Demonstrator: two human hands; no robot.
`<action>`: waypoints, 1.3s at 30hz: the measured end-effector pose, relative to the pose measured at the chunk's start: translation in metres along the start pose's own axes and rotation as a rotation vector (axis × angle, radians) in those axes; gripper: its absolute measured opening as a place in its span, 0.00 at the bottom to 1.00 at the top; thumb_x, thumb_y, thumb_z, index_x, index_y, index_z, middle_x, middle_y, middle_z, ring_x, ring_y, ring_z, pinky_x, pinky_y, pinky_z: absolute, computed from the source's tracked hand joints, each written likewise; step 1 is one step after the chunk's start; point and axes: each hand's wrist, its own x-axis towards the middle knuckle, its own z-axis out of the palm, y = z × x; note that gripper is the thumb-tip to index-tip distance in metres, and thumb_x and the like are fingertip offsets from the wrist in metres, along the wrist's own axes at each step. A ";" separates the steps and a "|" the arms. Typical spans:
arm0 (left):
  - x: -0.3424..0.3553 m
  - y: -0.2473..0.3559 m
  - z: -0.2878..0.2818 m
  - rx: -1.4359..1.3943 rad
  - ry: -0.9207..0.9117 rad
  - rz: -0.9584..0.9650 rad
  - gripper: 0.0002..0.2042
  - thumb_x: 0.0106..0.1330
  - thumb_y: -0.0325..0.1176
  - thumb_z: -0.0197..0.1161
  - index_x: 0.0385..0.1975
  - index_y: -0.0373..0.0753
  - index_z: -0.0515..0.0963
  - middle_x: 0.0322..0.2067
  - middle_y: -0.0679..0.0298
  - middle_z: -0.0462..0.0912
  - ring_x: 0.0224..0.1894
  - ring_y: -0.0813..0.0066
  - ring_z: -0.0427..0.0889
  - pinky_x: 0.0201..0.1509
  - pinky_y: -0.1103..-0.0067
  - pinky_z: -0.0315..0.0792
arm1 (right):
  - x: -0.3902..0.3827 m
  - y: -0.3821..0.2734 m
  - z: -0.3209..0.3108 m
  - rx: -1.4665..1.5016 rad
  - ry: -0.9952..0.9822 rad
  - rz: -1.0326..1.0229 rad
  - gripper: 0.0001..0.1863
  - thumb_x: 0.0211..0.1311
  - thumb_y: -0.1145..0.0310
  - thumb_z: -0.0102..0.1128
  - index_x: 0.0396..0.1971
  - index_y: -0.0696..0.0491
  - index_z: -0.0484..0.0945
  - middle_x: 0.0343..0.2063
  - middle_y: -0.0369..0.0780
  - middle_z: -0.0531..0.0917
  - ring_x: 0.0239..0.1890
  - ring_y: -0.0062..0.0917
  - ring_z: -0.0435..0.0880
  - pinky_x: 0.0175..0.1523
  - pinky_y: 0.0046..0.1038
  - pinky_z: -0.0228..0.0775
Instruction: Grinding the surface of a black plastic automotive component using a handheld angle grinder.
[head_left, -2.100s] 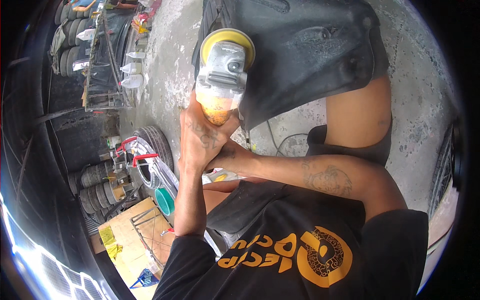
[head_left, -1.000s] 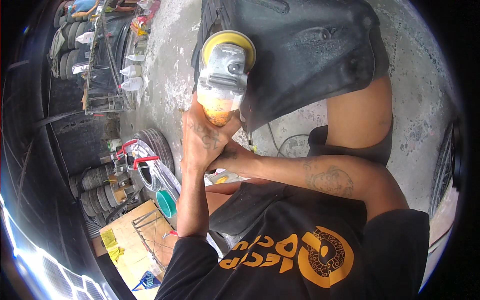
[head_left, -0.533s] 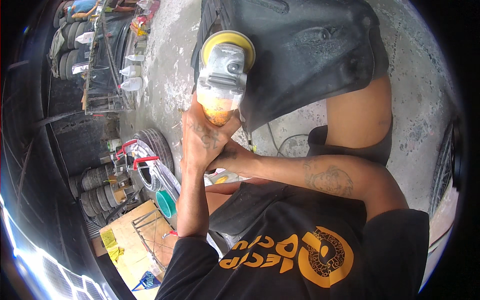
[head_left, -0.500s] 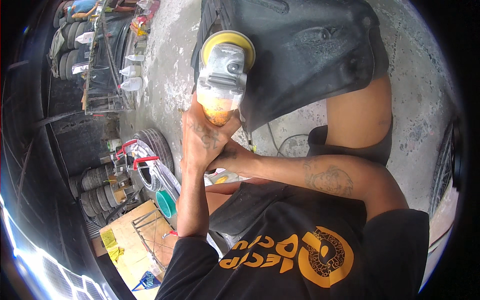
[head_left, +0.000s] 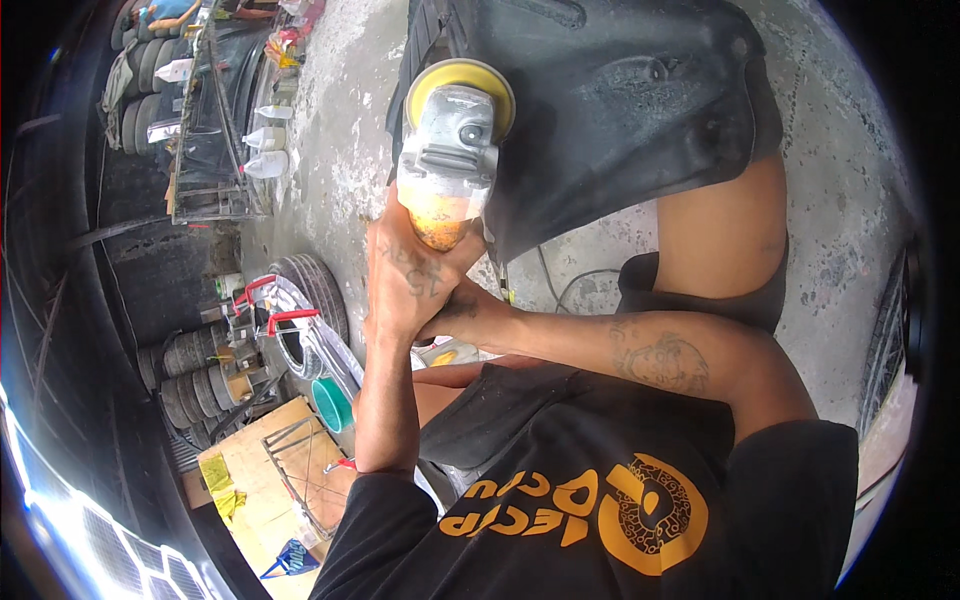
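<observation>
Left hand (head_left: 408, 280) grips the orange-grey grinder (head_left: 450, 165) near a black panel (head_left: 620, 120)

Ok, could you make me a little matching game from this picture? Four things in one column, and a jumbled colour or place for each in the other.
Things
1. Power tool
2. Round disc at the tool's head
3. Dark moulded panel
4. Basin

Colour or place
A. Teal green
B. Lying over a bare leg
C. Held in the left hand
D. Yellow

Right pairs: 1-C, 2-D, 3-B, 4-A
</observation>
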 end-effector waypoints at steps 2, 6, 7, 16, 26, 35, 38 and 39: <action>0.000 -0.001 0.000 0.003 -0.003 0.001 0.16 0.54 0.27 0.73 0.40 0.27 0.80 0.30 0.57 0.87 0.31 0.75 0.84 0.38 0.75 0.79 | 0.000 0.001 -0.001 -0.002 0.004 -0.003 0.18 0.49 0.77 0.76 0.42 0.61 0.84 0.35 0.39 0.88 0.41 0.22 0.87 0.47 0.25 0.79; 0.001 -0.007 0.001 -0.010 -0.016 0.042 0.16 0.54 0.27 0.73 0.41 0.27 0.80 0.31 0.57 0.88 0.32 0.74 0.85 0.38 0.74 0.79 | 0.001 0.003 -0.002 0.023 -0.001 0.024 0.18 0.49 0.78 0.76 0.43 0.61 0.84 0.35 0.39 0.88 0.41 0.22 0.87 0.47 0.25 0.80; 0.001 -0.007 0.001 -0.010 -0.016 0.042 0.16 0.54 0.27 0.73 0.41 0.27 0.80 0.31 0.57 0.88 0.32 0.74 0.85 0.38 0.74 0.79 | 0.001 0.004 -0.002 0.017 0.009 0.019 0.18 0.49 0.79 0.77 0.43 0.61 0.84 0.36 0.39 0.88 0.41 0.22 0.87 0.47 0.26 0.80; 0.001 -0.006 0.003 -0.023 -0.008 0.044 0.16 0.54 0.28 0.75 0.40 0.27 0.80 0.31 0.56 0.88 0.31 0.73 0.85 0.38 0.74 0.79 | 0.002 0.008 -0.004 0.017 0.007 0.019 0.20 0.50 0.79 0.77 0.44 0.62 0.83 0.37 0.39 0.88 0.42 0.22 0.87 0.49 0.26 0.80; 0.000 -0.005 0.002 -0.024 -0.012 0.012 0.16 0.54 0.28 0.74 0.40 0.26 0.80 0.30 0.55 0.88 0.31 0.73 0.85 0.38 0.74 0.79 | -0.002 0.002 -0.001 0.029 0.011 0.021 0.20 0.49 0.78 0.76 0.45 0.62 0.82 0.36 0.38 0.87 0.40 0.21 0.86 0.47 0.25 0.79; -0.001 -0.008 0.002 -0.024 -0.009 0.034 0.16 0.54 0.29 0.75 0.39 0.27 0.80 0.30 0.55 0.88 0.31 0.72 0.86 0.37 0.73 0.79 | -0.004 0.002 0.000 0.065 0.015 0.007 0.21 0.49 0.79 0.77 0.45 0.62 0.82 0.37 0.39 0.88 0.41 0.23 0.87 0.48 0.26 0.80; -0.002 -0.006 0.002 -0.019 -0.006 0.037 0.17 0.54 0.29 0.75 0.39 0.27 0.80 0.30 0.55 0.88 0.31 0.71 0.86 0.37 0.73 0.79 | -0.003 0.003 0.000 0.063 0.025 -0.006 0.21 0.50 0.79 0.77 0.46 0.62 0.81 0.37 0.39 0.88 0.41 0.23 0.87 0.49 0.26 0.81; -0.002 -0.006 0.003 -0.019 -0.006 0.039 0.17 0.54 0.29 0.75 0.39 0.27 0.80 0.30 0.55 0.88 0.31 0.71 0.86 0.37 0.73 0.79 | -0.003 0.003 -0.001 0.059 0.016 0.002 0.22 0.50 0.78 0.77 0.46 0.62 0.81 0.37 0.40 0.88 0.41 0.23 0.88 0.49 0.26 0.81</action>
